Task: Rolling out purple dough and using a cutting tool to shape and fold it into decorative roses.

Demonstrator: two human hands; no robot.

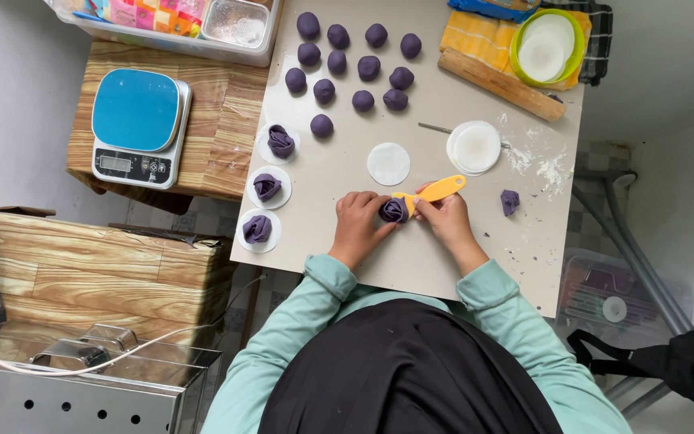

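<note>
Head view shows the left hand (pixel 357 225) and the right hand (pixel 446 221) both closed around a purple dough rose (pixel 393 210) held just above the pale board (pixel 411 257), the right also gripping a yellow plastic cutter (pixel 435 191). Three finished roses (pixel 267 186) sit on round white papers at the left edge, near smooth purple dough balls (pixel 355 60). A blue-topped kitchen scale (pixel 138 124) rests on a wood-grain stand beside a clear tub of colourful packets (pixel 154 12).
</note>
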